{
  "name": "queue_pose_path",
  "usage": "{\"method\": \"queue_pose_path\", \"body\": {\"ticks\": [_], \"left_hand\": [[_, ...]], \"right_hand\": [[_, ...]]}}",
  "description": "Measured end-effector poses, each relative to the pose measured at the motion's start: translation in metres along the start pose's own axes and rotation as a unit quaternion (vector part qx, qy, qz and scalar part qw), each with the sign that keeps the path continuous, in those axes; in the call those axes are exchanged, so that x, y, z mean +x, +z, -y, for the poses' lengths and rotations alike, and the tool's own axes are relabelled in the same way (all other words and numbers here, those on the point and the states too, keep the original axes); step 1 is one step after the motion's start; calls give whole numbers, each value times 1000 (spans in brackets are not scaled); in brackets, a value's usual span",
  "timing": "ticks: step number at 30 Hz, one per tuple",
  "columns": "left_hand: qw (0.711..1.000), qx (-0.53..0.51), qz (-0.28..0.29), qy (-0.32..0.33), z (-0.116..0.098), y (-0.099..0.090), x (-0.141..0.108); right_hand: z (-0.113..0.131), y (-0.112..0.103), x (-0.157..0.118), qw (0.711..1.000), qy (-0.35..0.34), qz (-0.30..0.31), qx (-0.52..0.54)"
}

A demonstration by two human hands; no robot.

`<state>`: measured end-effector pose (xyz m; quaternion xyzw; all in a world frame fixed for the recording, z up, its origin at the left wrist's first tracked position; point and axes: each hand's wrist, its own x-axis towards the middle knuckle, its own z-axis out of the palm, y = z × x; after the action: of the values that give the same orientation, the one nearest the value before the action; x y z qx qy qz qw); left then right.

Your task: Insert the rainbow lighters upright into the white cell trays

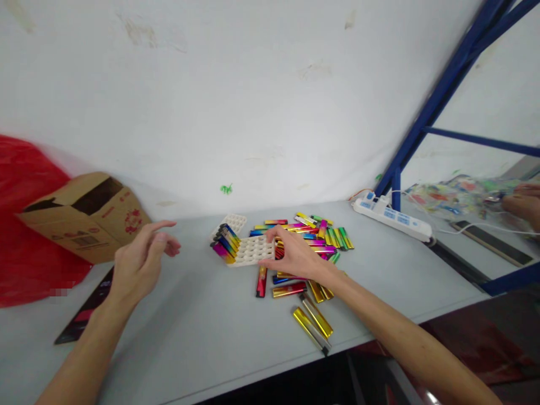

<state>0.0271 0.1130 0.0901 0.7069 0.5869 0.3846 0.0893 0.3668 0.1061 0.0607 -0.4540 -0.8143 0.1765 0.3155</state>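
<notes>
My right hand (293, 253) grips the right end of a white tray with rows of holes (253, 250). Several multicoloured lighters (228, 242) stand leaning in the left end of that tray. Behind it lies a second white holed tray (234, 222), partly hidden. A pile of shiny lighters (323, 242) spreads under and around my right hand, with two yellow and silver ones (310, 329) nearer the table's front edge. My left hand (141, 261) is raised over the left part of the table, fingers apart, holding nothing.
An open cardboard box (88, 219) sits at the left against a red plastic bag (25, 225), with a dark flat package (84, 309) before it. A white power strip (392, 216) lies at right. Beyond the blue frame (430, 107) is another person's hand (523, 202) near plastic bags.
</notes>
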Motion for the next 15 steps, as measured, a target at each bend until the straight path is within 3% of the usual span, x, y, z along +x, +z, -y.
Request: {"method": "queue_pose_path", "body": {"ticks": [4, 7, 10, 13, 15], "left_hand": [[999, -29, -25, -19, -11, 8, -1], [999, -16, -26, 24, -34, 26, -9], [987, -11, 24, 160, -74, 57, -23], [943, -26, 144, 300, -124, 99, -33], [911, 6, 203, 358, -157, 132, -34]], "right_hand": [[-17, -36, -32, 997, 23, -59, 37], [-37, -68, -67, 992, 57, -107, 15], [-60, -101, -106, 985, 92, -144, 16], [-82, -129, -143, 969, 137, -202, -25], [-92, -143, -164, 956, 160, -243, -47]]}}
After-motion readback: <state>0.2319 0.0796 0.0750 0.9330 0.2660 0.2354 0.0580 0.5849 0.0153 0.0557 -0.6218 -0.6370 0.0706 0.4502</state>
